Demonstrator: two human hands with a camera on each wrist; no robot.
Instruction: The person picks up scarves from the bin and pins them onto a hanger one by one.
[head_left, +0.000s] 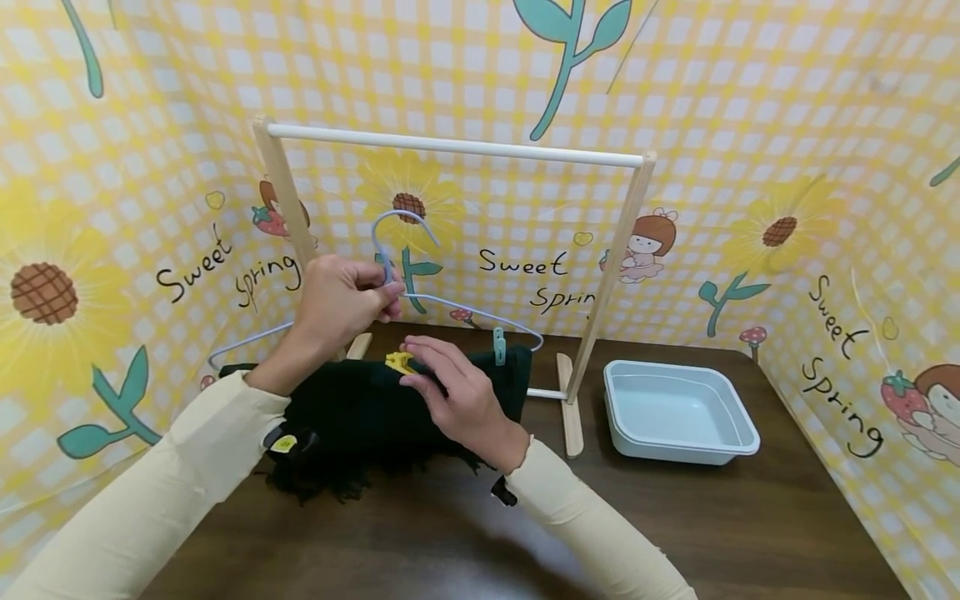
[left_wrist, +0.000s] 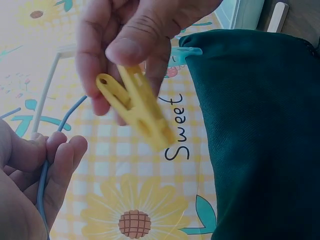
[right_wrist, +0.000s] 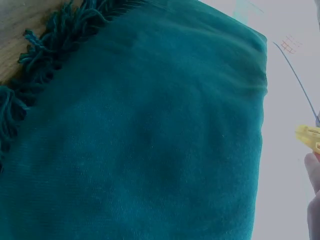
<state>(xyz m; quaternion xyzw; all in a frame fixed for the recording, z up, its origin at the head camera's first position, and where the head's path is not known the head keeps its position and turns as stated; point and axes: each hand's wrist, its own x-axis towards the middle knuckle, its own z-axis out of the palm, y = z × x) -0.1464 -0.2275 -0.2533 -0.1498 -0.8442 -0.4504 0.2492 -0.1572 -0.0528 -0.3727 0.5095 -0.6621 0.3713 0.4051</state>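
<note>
My left hand [head_left: 341, 304] pinches a light blue wire hanger [head_left: 472, 310] just below its hook. A dark green scarf [head_left: 360, 408] with fringed ends hangs folded over the hanger. One teal clothespin [head_left: 499, 346] is clipped at the scarf's upper right edge. Between the thumb and fingers of my right hand [head_left: 465, 404] is a yellow clothespin [left_wrist: 137, 107], above the middle of the scarf's top edge and apart from the cloth in the left wrist view. The scarf's fringe [right_wrist: 55, 42] hangs low over the table in the right wrist view.
Behind the hanger stands a wooden rack with a white top rail [head_left: 457, 147]. A pale blue plastic basin [head_left: 622, 433] sits to the right on the dark wooden table [head_left: 795, 517]. Yellow checked cloth [head_left: 480, 75] with printed flowers encloses the back and sides.
</note>
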